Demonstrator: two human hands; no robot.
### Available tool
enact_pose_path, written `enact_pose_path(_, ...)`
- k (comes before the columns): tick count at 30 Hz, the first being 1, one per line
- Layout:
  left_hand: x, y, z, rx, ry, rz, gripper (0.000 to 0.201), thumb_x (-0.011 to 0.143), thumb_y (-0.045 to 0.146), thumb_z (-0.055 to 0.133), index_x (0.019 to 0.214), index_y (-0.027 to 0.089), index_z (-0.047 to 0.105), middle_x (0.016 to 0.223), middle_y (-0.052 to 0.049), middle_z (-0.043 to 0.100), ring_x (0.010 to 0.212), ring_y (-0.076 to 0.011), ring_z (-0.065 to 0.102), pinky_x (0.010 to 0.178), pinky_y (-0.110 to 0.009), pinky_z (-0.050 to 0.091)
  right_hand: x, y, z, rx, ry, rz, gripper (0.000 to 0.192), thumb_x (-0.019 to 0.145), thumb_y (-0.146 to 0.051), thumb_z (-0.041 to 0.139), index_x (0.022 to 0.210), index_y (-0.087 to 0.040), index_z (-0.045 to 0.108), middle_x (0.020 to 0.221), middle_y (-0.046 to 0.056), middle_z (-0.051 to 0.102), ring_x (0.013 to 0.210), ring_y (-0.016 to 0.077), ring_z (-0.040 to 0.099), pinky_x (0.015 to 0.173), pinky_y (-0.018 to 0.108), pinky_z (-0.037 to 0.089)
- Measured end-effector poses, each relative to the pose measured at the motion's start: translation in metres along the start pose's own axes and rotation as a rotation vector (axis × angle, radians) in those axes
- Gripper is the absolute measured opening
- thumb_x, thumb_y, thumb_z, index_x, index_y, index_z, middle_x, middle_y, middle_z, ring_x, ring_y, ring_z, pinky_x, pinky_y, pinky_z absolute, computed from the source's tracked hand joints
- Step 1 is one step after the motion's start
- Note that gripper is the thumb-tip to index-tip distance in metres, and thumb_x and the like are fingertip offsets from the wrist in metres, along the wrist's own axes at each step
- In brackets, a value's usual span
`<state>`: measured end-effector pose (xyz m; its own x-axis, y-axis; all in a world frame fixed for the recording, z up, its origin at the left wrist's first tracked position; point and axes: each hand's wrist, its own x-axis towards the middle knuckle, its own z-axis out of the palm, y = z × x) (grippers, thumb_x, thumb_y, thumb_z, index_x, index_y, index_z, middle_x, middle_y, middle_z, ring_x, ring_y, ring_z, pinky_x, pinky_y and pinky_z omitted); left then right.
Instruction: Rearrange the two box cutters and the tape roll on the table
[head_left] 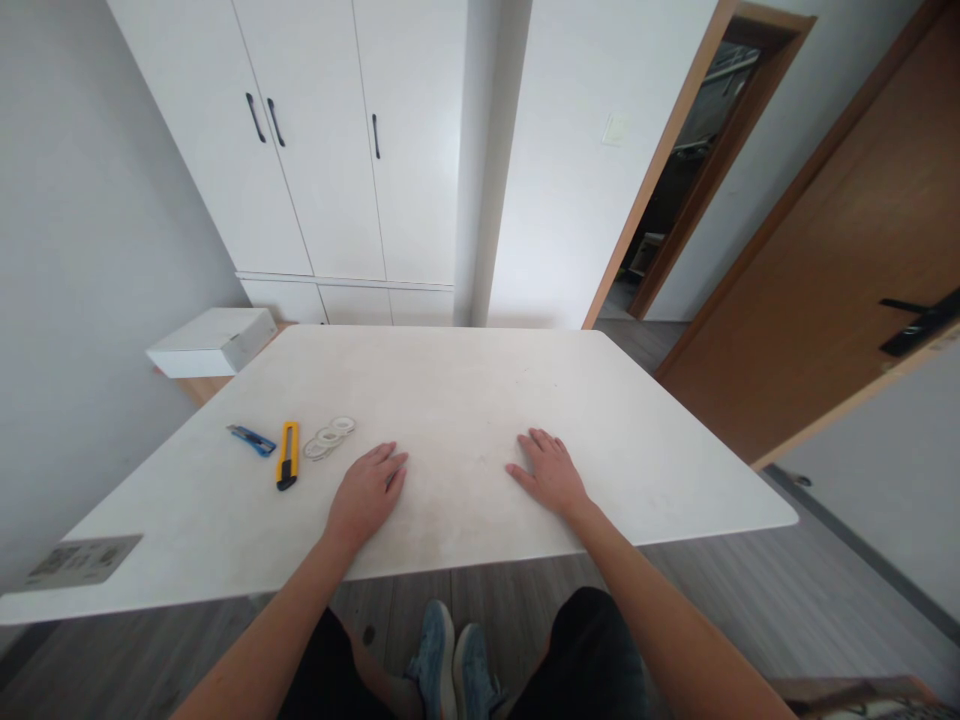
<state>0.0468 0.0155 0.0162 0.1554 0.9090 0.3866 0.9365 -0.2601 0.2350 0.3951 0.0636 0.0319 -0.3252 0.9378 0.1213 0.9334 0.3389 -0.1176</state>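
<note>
My left hand [369,493] rests palm down on the white table [465,390], fingers stretched out and holding nothing. My right hand [550,473] lies flat on the tabletop to the right, its fingers slightly spread. Left of my left hand are several white rings [330,437], overlapping in a row; they look like small tape rolls. Beside them lies a yellow box cutter [288,456] with a black end. Farther left is a blue box cutter [253,440], with a short piece of blade showing at its tip. Neither hand touches these things.
A printed grey label [82,562] is at the table's near left corner. Past the left edge sits a white box [214,342]. White cabinets [315,150] stand behind the table. A wooden door [840,230] stands to the right, near an open doorway.
</note>
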Motion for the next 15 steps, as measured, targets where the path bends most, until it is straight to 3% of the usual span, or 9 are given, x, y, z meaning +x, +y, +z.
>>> enact_pose_path(15,-0.0002,0.0003,-0.0002,0.027,0.008,0.015,0.04,0.096,0.035,0.041,0.117,0.017,0.071,0.131,-0.013,0.064,0.123,-0.0263,0.059,0.109,-0.043,0.045,-0.0003,0.0014,0.0014,0.005,0.013,-0.002,0.069,0.094,-0.063,0.041,0.144,-0.015,0.048,0.154,0.018,0.039,0.143,0.0309,0.033,0.117,0.048,0.019)
